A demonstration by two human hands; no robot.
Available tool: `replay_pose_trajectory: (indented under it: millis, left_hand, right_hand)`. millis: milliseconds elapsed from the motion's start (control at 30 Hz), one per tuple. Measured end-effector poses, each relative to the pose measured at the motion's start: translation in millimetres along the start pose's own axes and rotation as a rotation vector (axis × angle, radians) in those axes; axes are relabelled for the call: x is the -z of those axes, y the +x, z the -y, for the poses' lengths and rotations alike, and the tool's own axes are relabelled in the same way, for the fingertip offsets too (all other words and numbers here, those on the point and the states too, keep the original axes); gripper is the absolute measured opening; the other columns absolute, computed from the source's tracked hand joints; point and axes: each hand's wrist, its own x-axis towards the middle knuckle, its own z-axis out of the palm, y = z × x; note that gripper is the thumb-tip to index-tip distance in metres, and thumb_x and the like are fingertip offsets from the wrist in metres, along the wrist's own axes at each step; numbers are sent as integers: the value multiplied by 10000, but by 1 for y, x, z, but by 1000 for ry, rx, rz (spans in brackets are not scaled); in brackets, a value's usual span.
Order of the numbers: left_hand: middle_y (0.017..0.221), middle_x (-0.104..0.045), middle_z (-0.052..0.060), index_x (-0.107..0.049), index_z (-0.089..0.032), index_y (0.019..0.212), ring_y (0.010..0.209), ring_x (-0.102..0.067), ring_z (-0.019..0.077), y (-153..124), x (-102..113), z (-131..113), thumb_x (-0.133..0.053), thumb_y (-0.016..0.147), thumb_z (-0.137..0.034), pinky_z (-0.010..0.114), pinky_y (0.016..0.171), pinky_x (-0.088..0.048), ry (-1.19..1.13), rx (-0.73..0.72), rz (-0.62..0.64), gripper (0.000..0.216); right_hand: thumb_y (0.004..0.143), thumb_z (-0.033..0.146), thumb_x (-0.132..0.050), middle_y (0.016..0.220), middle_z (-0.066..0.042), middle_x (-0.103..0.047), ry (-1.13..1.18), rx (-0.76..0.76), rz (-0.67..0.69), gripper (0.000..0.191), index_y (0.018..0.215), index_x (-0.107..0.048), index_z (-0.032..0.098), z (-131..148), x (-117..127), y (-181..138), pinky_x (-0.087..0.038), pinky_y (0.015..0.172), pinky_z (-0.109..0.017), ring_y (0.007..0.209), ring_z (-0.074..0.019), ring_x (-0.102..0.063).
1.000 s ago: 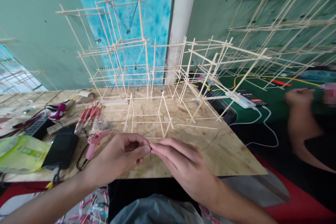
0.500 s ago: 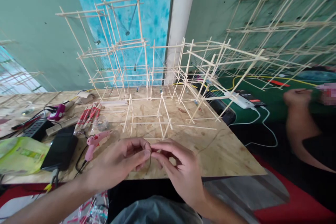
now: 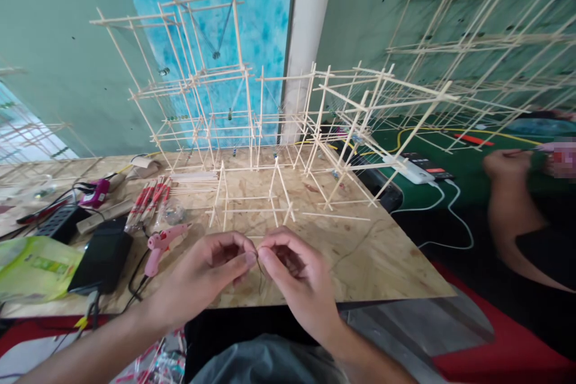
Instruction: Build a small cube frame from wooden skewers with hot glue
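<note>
My left hand (image 3: 215, 264) and my right hand (image 3: 302, 273) meet near the front edge of the wooden board. Thumb and forefinger of each are pinched on a thin dark thread (image 3: 260, 276). One end hangs below my fingertips; a faint strand seems to trail across the board to the right. Just beyond my hands stands a small A-shaped frame (image 3: 249, 210) of thin wooden sticks. A loose stick (image 3: 335, 216) lies flat to its right. Taller stick structures (image 3: 193, 78) rise behind it.
At left lie a pink glue gun (image 3: 164, 245), a black power adapter (image 3: 102, 258), a yellow-green bag (image 3: 40, 267) and bundled sticks (image 3: 148, 201). A white power strip (image 3: 411, 171) with cables sits at right. A co-worker's arm (image 3: 513, 204) shows at far right.
My right hand's fingers have shifted slightly up and closed nearer the left fingertips on the thread. The hanging thread end has moved a little. My left hand stays nearly in place.
</note>
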Motion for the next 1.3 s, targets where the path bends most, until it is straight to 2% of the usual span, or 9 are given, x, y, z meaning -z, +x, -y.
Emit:
replay_pose_trajectory:
  millis: [100, 267, 533, 767, 1100, 1300]
  left_hand:
    - [718, -581, -21, -674, -184, 875, 681, -499, 115, 0, 2, 1, -655, 955, -433, 245, 649, -395, 10, -27, -31, 262]
    - [709, -598, -13, -674, -189, 897, 670, -520, 122, 0, 8, -1, -641, 971, -431, 244, 626, -408, 116, -66, -65, 255]
    - [683, -549, -18, -653, -190, 859, 635, -487, 120, 2, 10, -5, -625, 964, -457, 233, 584, -404, 179, -106, -130, 288]
    - [724, -585, -16, -677, -196, 915, 654, -497, 114, 1, 9, -2, -651, 954, -434, 221, 588, -404, 186, -87, -84, 242]
    - [750, -631, -14, -706, -204, 921, 662, -526, 99, 3, 8, 1, -672, 952, -417, 198, 596, -421, 204, -84, -85, 219]
    - [779, -665, -3, -728, -201, 901, 677, -576, 101, 3, 7, 1, -700, 933, -369, 191, 614, -457, 216, -144, -110, 173]
  right_hand:
    - [954, 330, -657, 783, 6, -656, -35, -28, 23, 147, 870, -699, 217, 3, 5, 1, -451, 515, -204, 606, -101, -573]
    - [959, 287, -643, 781, 8, -649, -149, 28, 50, 124, 866, -687, 217, 6, 14, 2, -472, 549, -207, 635, -108, -592]
    - [996, 329, -602, 830, -16, -622, -146, 66, -70, 153, 898, -648, 221, 3, 22, 0, -449, 518, -219, 630, -117, -561]
    - [982, 267, -621, 843, 6, -633, -166, 57, 117, 102, 905, -671, 225, 1, 14, 1, -457, 553, -205, 656, -100, -589]
    - [975, 317, -652, 810, 8, -643, -120, -15, 136, 143, 892, -713, 218, 2, 12, 4, -444, 548, -212, 650, -103, -586]
    - [955, 309, -680, 796, 11, -654, -106, -53, 148, 144, 860, -723, 211, 4, 13, 4, -429, 561, -214, 653, -104, -576]
